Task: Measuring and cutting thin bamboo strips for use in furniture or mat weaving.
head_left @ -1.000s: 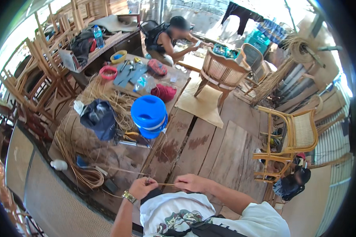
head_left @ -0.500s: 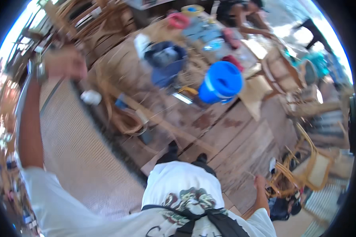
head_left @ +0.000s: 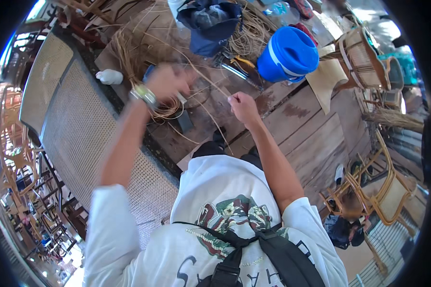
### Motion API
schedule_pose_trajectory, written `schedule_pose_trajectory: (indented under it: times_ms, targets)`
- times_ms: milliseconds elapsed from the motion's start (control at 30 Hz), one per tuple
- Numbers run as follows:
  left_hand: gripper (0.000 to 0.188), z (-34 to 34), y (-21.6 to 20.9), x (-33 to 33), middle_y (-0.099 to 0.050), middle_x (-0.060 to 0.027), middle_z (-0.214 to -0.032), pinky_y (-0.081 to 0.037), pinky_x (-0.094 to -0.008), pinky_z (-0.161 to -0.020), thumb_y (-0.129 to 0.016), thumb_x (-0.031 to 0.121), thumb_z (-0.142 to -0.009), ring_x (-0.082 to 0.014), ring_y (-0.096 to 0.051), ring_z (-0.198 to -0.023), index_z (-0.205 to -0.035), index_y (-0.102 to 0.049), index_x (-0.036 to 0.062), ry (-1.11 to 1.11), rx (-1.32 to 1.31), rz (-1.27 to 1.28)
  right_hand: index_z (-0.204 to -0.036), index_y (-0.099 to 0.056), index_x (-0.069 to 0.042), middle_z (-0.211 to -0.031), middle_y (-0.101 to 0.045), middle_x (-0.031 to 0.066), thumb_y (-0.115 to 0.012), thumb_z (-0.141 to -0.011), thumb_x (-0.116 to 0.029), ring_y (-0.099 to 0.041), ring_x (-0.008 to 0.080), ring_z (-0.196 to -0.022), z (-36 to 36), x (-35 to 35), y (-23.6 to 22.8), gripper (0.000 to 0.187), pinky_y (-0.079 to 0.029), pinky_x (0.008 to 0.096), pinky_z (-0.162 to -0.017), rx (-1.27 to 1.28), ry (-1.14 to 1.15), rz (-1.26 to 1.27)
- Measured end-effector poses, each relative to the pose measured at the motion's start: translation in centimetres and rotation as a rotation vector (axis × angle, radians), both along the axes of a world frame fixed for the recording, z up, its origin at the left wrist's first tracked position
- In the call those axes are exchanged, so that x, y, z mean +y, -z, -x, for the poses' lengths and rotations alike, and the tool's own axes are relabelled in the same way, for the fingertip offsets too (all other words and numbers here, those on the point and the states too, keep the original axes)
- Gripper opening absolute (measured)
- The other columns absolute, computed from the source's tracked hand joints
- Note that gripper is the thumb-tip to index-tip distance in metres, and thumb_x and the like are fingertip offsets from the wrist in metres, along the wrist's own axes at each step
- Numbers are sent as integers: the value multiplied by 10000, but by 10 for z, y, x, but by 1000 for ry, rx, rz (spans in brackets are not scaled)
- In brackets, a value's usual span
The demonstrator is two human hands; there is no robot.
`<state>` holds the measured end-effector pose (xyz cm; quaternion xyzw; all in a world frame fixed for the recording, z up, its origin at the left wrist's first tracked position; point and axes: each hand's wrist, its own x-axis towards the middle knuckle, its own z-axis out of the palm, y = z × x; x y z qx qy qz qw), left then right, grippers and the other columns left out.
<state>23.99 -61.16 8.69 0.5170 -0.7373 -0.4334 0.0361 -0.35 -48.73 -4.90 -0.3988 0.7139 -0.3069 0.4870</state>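
Observation:
My right hand is closed in a pinch on a thin pale rattan strand, which runs up and left from the fingertips. My left hand, with a watch on its wrist, is smeared by motion above a coil of rattan strands; whether its fingers hold anything cannot be made out. A long bundle of loose strands lies just beyond that hand. To my left stands a woven cane panel in a dark frame, with a small white object at its edge.
Ahead on the plank floor are a dark blue bag, pliers with yellow handles and a blue lidded bucket. Cane chairs stand at the right, near another person. More chair frames crowd the far left.
My left hand has come from the cane panel's far edge rightward over the coil. My right hand has risen from low at the right to the middle, now pinching a strand. The view has shifted.

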Motion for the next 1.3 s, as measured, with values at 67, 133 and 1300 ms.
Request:
schedule_pose_trajectory:
  times_ms: [67, 133, 1300]
  targets:
    - [521, 23, 77, 63, -703, -54, -758, -471, -300, -538, -665, 577, -878, -139, -581, -566, -880, -731, 60, -263, 30, -485, -893, -680, -11, -731, -686, 106, -621, -898, -203, -662, 211, -662, 3, 15, 18, 201, -508, 358, -645, -24, -46, -9]
    - [404, 41, 141, 111, -668, -34, -730, -398, -254, -463, -705, 449, -901, -91, -492, -506, -944, -727, 48, -555, 533, -916, -910, -683, -7, -737, -688, 104, -615, -895, -182, -661, 190, -658, 1, 43, 24, 188, -510, 352, -645, -56, -74, -46]
    - [546, 72, 242, -40, -721, -114, -708, -550, -401, -773, -684, 606, -786, -278, -716, -740, -797, -734, 62, -203, -174, -151, -954, -602, -35, -966, -598, 195, -586, -889, -90, -620, 412, -895, 35, 81, 69, 86, -518, 497, -747, 597, -147, 168]
